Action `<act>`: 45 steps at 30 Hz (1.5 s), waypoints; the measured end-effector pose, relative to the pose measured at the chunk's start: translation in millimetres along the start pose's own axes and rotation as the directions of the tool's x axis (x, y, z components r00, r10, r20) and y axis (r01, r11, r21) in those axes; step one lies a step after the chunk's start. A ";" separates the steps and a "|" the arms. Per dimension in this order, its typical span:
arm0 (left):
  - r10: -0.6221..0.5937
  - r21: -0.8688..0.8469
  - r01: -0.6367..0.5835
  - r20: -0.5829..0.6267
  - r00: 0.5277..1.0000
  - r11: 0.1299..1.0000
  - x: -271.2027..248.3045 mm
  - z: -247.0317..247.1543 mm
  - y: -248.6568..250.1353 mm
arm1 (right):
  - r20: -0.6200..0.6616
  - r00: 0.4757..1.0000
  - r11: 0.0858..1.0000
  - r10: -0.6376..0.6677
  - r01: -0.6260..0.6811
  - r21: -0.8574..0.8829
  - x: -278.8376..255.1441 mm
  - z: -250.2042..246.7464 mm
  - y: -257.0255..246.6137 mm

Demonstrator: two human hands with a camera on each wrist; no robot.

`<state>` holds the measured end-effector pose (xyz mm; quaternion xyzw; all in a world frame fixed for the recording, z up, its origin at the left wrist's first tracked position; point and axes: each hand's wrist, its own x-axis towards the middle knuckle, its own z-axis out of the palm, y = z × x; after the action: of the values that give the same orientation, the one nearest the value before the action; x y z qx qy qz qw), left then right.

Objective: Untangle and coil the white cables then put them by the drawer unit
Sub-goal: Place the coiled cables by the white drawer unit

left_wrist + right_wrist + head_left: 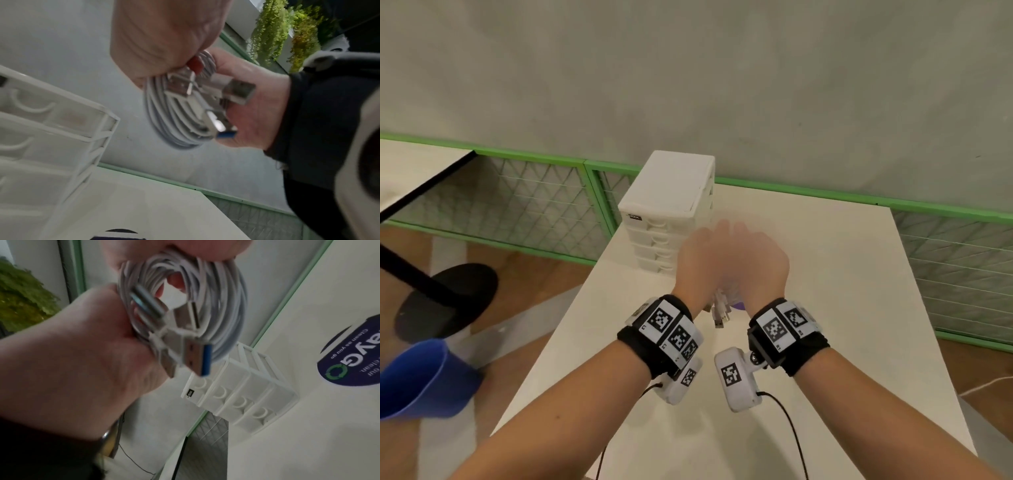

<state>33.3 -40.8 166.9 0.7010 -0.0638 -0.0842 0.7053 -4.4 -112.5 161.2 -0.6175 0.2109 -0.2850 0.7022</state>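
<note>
Both hands hold the coiled cables above the table, close to the drawer unit.

The left hand [697, 260] and the right hand [760, 260] are pressed together, and their fingers are curled around one coil of white cables [185, 296]. The loops look tidy, and several USB plugs [205, 100] stick out from the bundle. So the untangling and coiling seem almost done. What is left, I think, is to put the coil down next to the drawer unit [671, 205], which stands just beyond the hands. The table [842, 308] is white and has a dark round sticker [347, 356]. Behind it are a green mesh fence [534, 192] and a grey wall [688, 68]. A blue bucket [421, 377] stands on the wooden floor on the left.
</note>
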 end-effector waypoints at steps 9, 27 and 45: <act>-0.399 -0.157 0.410 0.096 0.912 0.899 81.0 -78.8 -50.9 | 0.345 0.909 0.603 -0.234 0.414 -0.681 60.5 41.9 27.6; -0.684 -0.201 0.656 -0.131 0.718 0.727 144.3 -98.0 -144.5 | 0.520 0.854 0.200 0.017 0.507 -0.838 101.5 74.6 43.5; -0.681 -0.153 0.685 0.083 0.727 0.712 90.5 -131.5 -141.6 | 0.469 0.882 0.136 0.051 0.459 -0.878 88.4 86.1 41.6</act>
<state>145.0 68.6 21.6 0.6102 0.2001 -0.3508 0.6816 123.4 -103.4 137.8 -0.9860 0.1103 -0.0476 0.1160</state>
